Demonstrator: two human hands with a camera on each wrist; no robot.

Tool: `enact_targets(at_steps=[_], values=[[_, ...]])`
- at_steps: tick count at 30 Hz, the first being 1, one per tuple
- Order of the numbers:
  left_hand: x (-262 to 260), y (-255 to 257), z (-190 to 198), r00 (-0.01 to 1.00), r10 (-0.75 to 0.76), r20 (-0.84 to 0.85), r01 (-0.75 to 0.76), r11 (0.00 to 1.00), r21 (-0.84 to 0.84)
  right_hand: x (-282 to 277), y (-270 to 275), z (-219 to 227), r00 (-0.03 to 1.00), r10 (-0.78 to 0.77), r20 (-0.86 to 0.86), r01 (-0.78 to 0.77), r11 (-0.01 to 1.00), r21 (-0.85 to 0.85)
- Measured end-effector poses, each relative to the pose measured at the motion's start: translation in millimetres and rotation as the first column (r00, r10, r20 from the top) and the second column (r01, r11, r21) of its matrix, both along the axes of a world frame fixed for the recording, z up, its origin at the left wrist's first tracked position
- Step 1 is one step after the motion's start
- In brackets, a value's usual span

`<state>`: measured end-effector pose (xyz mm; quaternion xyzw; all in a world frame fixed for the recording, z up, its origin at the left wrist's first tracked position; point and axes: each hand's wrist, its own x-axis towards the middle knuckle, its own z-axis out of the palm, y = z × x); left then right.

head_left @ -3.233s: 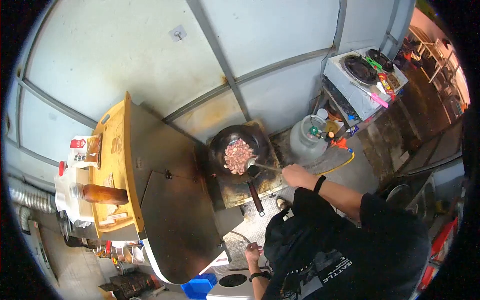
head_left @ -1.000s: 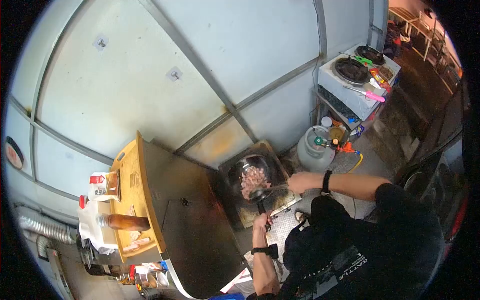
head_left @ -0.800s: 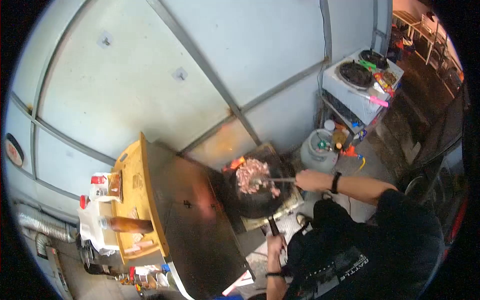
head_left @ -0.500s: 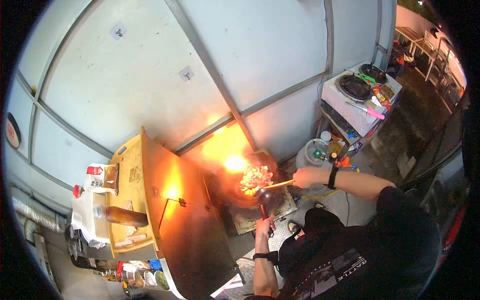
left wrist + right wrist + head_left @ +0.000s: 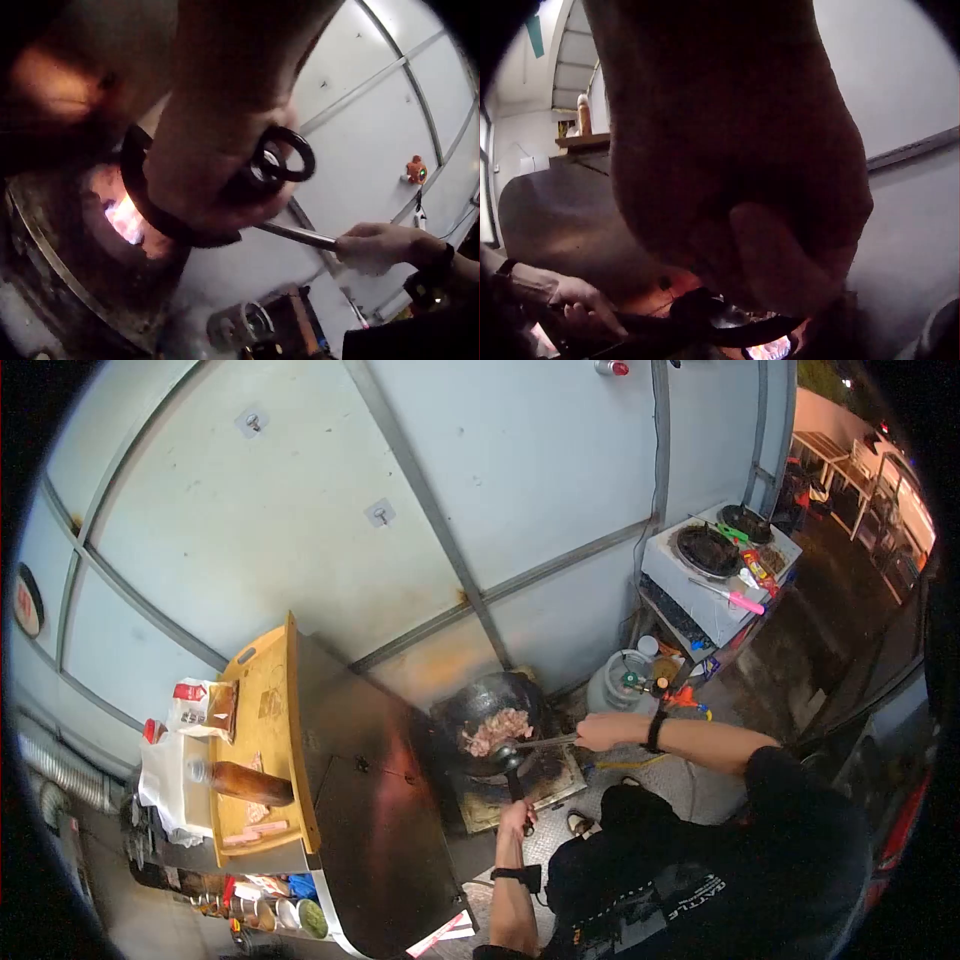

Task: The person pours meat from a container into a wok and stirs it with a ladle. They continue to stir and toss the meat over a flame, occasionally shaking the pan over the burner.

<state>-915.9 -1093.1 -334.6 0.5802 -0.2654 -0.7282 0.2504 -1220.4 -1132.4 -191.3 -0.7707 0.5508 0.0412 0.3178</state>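
Note:
A dark wok (image 5: 475,705) with chopped meat (image 5: 505,728) in it is tilted over the burner. My left hand (image 5: 517,817) grips the wok's handle (image 5: 515,785); in the left wrist view the ring at the handle's end sticks out past the fist. My right hand (image 5: 612,731) holds a long-handled ladle (image 5: 548,742), its bowl at the near side of the wok beside the meat. Below the wok, a flame (image 5: 127,221) burns in the left wrist view. In the right wrist view my right hand (image 5: 742,187) covers most of the ladle.
Left of the stove stands a dark metal panel (image 5: 370,810), with a wooden tray (image 5: 265,710) and a sauce bottle (image 5: 240,783) above it. A gas cylinder (image 5: 620,682) stands to the right, near a two-burner stove (image 5: 690,585). The wall (image 5: 400,580) rises behind the wok.
My left hand, away from the wok at first, has come to its handle and grips it. The wok and meat were tossed; flames flared beside the wok half a second ago and have died down.

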Motion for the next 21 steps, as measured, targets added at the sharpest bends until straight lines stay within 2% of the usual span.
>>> enact_targets(at_steps=[2, 3, 5, 7, 9, 10, 11, 12, 15, 16, 18, 21], values=[[-0.3, -5.8, -3.5, 1.000, 0.013, 0.023, -0.014, 0.999, 0.036, 13.0, -10.1, -7.5, 1.000, -0.019, -0.006, 0.020, 1.000, 0.011], [-1.4, -0.3, -2.3, 0.998, 0.008, 0.064, -0.008, 1.000, 0.001, 13.5, -14.8, -16.4, 0.999, -0.047, 0.000, 0.046, 0.998, -0.039], [2.2, 33.1, 5.0, 0.987, -0.008, 0.163, 0.018, 0.998, -0.058, 16.1, -12.8, -38.6, 0.994, -0.109, 0.031, 0.112, 0.986, -0.127], [9.9, 84.9, 20.9, 0.975, -0.048, 0.218, 0.067, 0.994, -0.084, 9.3, 7.4, -39.1, 0.993, -0.110, 0.044, 0.115, 0.985, -0.130], [14.6, 98.1, 28.7, 0.989, -0.040, 0.139, 0.038, 0.999, 0.014, 5.3, 7.9, -19.5, 0.995, -0.091, 0.043, 0.097, 0.983, -0.154], [16.0, 86.7, 24.7, 0.980, -0.089, 0.180, 0.099, 0.994, -0.047, 4.3, 15.1, -12.2, 0.997, -0.066, 0.033, 0.070, 0.986, -0.149], [16.6, 74.5, -0.3, 0.987, -0.069, 0.149, 0.069, 0.998, 0.003, 4.1, 26.4, -12.5, 0.999, -0.036, 0.023, 0.039, 0.990, -0.132], [12.2, 63.8, -0.8, 0.990, -0.047, 0.135, 0.043, 0.999, 0.030, 4.4, 24.9, -21.6, 0.998, -0.053, 0.041, 0.056, 0.996, -0.070], [-1.8, 32.2, -19.2, 0.998, 0.068, -0.010, -0.067, 0.995, 0.078, 0.1, 27.5, -28.1, 1.000, 0.014, 0.006, -0.012, 0.972, -0.234], [-4.5, 26.8, -23.5, 0.997, 0.079, -0.012, -0.077, 0.990, 0.115, 0.4, 27.3, -30.1, 0.999, -0.042, 0.022, 0.046, 0.976, -0.214], [-11.2, 27.0, -37.2, 0.995, 0.099, -0.005, -0.099, 0.994, 0.043, 6.8, 21.8, -39.7, 0.987, -0.151, 0.057, 0.159, 0.973, -0.169], [-15.2, 22.3, -46.4, 0.995, 0.042, 0.089, -0.041, 0.999, -0.017, 22.4, 3.8, -57.0, 0.942, -0.328, 0.068, 0.320, 0.941, 0.109]])
